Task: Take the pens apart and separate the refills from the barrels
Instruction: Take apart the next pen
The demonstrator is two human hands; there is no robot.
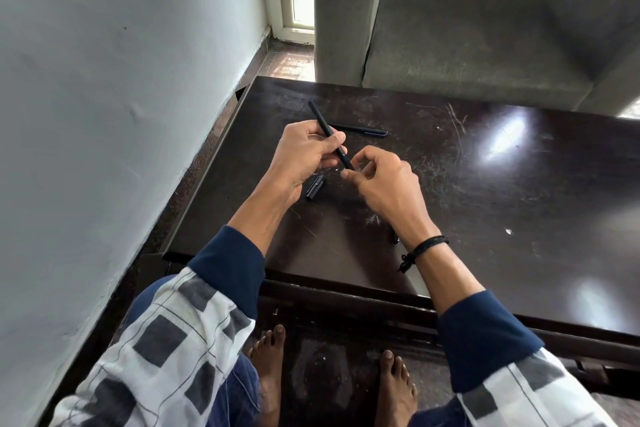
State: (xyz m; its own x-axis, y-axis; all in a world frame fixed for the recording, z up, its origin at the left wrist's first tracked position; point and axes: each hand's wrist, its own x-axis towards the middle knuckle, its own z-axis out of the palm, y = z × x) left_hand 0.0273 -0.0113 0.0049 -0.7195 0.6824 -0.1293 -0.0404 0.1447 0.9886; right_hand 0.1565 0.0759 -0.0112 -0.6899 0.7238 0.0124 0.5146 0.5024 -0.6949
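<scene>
My left hand [304,152] grips a black pen [320,118] around its middle, the barrel slanting up and away over the dark table [485,204]. My right hand [381,180] pinches the pen's near tip end between thumb and fingertips. A black cap [315,186] lies on the table just below my left hand. A second, capped black pen [360,129] lies flat behind my hands. Another small dark piece [395,238] shows partly under my right wrist.
The scratched dark table stands against a white wall [121,97] on the left. A grey sofa [485,28] sits right behind its far edge. My bare feet [270,357] rest on the floor under the near edge.
</scene>
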